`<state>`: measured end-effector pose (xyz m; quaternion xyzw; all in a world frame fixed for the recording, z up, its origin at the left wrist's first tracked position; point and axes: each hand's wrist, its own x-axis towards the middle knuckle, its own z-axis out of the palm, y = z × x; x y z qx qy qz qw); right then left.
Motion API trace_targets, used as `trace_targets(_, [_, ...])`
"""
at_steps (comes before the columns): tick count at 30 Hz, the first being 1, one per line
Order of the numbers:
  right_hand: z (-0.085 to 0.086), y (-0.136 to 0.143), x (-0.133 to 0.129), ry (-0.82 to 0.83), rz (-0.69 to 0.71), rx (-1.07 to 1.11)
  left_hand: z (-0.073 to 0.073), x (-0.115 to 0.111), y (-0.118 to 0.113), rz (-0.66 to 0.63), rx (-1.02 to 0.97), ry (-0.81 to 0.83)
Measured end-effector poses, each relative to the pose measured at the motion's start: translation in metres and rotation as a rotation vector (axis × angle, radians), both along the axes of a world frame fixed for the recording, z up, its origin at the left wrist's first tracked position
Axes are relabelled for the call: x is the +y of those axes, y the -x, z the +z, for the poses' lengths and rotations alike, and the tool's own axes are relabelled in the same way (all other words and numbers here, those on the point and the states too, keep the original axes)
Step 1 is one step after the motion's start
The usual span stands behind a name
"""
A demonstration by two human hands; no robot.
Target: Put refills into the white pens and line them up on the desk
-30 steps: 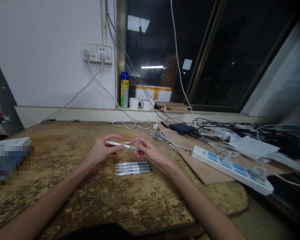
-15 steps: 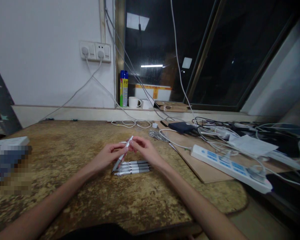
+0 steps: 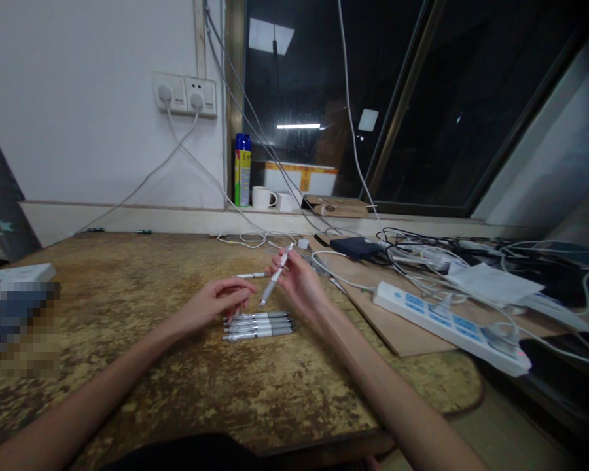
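Observation:
My right hand (image 3: 299, 278) grips a white and grey pen (image 3: 277, 276), held tilted above the table with its grey end pointing down and left. To its left, my left hand (image 3: 218, 302) is open, thumb and fingers apart and stretched toward the pen without touching it. Below both hands lies a stack of similar pens (image 3: 258, 331), side by side on the worn tabletop; my left fingertips hover over their left ends. Behind the hands another pen (image 3: 251, 275) lies on the table, its right end hidden by my right hand.
A white power strip (image 3: 451, 327) and tangled cables lie on the right, beside a brown board (image 3: 373, 314). A dark box (image 3: 356, 248) sits behind them. On the sill stand a spray can (image 3: 242, 171), a white mug (image 3: 262, 197) and a cardboard box (image 3: 338, 207).
My right hand has moved up and right with the pen, away from the left hand. My left hand has let go of the pen and uncovered more of the row.

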<state>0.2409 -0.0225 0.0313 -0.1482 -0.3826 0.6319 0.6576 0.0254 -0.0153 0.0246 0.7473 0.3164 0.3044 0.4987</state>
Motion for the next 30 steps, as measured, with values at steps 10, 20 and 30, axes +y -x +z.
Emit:
trace_targets(10, [0.012,-0.017,-0.007,0.068,0.161,0.193,-0.006,0.016,0.012,0.172,0.001,-0.123])
trace_targets(20, [0.014,-0.016,-0.009,0.03,0.153,0.171,-0.006,0.021,0.02,0.233,0.096,-0.216])
trace_targets(30, [0.016,-0.017,-0.011,0.019,0.13,0.16,-0.007,0.015,0.023,0.32,0.361,-0.487])
